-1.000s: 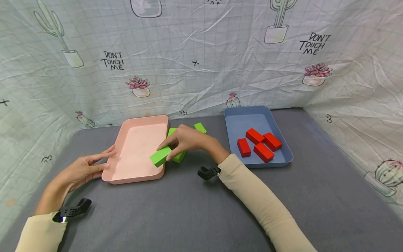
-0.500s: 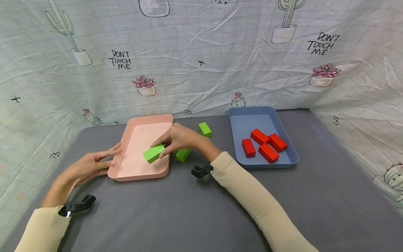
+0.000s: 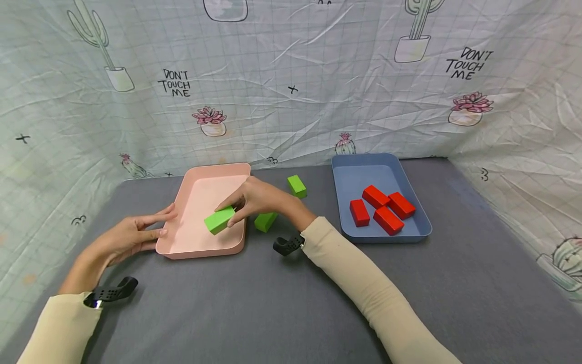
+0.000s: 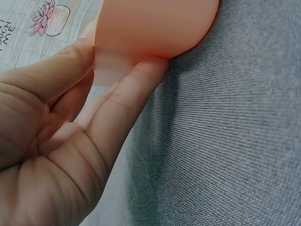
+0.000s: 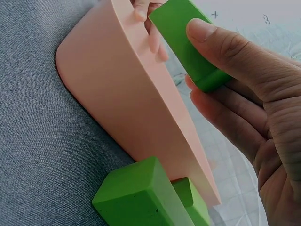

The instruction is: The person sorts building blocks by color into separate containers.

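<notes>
Cactus-print backdrop: a creased pale grid sheet [image 3: 282, 60] hangs behind and at both sides, lettered "DON'T TOUCH ME".
Gray tabletop: a dark, fabric-textured surface [image 3: 227, 303] under both trays.
Cream sleeves: the right sleeve [image 3: 368, 293] runs in from the lower right, the left sleeve [image 3: 61, 326] from the lower left.
Blue tray: a shallow rounded rectangle [image 3: 364, 172] at the right, near the backdrop.
Pink tray: a similar shallow tray [image 3: 206, 189] at the left, well apart from the blue one.
Left hand: pinching the left wall of the pink tray [image 3: 125, 237], with digits on either side of the rim.
Right hand: gripping a green block between thumb and fingers [image 3: 256, 197], above the right part of the pink tray.
Black wrist straps: one at the left wrist [image 3: 115, 290], one at the right [image 3: 288, 245].
Held green block: tilted over the pink tray [image 3: 217, 221], its left end jutting past the fingertips.
Tabletop green blocks: a near block [image 3: 265, 221] just beside the pink tray's right wall; a far block [image 3: 297, 186] farther back, between the trays.
Red blocks: four [image 3: 388, 220] in the near half of the blue tray, the leftmost slightly apart.
</notes>
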Demonstrator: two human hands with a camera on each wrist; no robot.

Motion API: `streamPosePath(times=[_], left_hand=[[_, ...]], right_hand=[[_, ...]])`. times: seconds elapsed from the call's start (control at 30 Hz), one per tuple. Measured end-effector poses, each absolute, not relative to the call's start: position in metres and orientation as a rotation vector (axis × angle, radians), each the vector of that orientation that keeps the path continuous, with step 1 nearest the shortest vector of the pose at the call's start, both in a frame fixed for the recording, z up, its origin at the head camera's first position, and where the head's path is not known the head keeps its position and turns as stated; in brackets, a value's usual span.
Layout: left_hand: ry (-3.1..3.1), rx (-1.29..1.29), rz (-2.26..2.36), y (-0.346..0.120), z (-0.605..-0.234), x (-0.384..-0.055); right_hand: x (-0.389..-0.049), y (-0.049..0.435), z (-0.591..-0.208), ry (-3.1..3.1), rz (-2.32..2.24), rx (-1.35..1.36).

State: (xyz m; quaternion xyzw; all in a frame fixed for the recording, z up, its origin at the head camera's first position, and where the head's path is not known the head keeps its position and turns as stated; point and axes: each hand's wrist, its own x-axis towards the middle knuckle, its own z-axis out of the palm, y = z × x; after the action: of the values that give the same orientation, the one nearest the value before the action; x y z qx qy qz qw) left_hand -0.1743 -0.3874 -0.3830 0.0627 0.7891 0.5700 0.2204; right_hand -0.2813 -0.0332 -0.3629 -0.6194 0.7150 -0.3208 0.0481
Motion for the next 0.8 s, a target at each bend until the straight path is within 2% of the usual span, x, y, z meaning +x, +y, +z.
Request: streamPosePath(times=[0.8], left_hand=[[2.123,0.23,1.513,-0.394,-0.378,-0.175]], right_hand=[[-0.28,-0.042,-0.346,2.124,-0.92,-1.85]])
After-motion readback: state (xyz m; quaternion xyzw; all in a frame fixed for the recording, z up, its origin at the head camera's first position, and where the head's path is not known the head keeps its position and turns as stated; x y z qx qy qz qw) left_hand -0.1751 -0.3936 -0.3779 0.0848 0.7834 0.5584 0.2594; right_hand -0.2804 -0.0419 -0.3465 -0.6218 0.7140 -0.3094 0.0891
